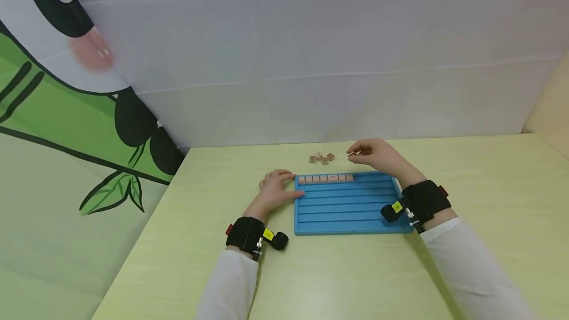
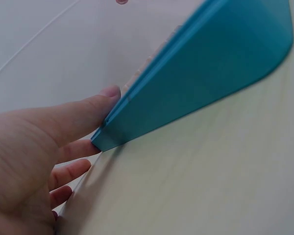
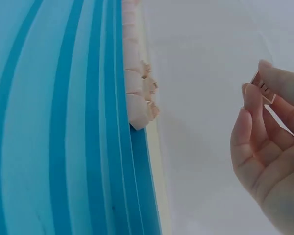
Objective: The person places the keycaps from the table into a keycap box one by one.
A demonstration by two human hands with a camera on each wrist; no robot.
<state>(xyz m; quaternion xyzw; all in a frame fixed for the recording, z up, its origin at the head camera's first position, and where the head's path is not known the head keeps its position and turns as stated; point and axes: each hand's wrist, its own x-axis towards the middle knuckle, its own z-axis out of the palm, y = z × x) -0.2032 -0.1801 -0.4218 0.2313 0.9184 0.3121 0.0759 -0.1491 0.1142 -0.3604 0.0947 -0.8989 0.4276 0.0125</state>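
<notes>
A blue ridged tray (image 1: 346, 211) lies on the table, with a row of small wooden tiles (image 1: 324, 179) standing along its top groove from the left. At its top left corner rests my left hand (image 1: 273, 192). The thumb lies over the side rim and the index fingertip touches near the corner, while the other fingers (image 2: 68, 174) extend loosely beside it. Beyond the tray's back edge, my right hand (image 1: 378, 156) pinches one small wooden tile (image 3: 265, 90) between thumb and fingertips. Dark marks show on the tile's face, too small to read.
Several loose wooden tiles (image 1: 325, 160) lie on the table behind the tray, left of the right hand. A white cloth backdrop (image 1: 333, 88) rises along the table's back edge. A printed cartoon panel (image 1: 80, 107) stands at the left.
</notes>
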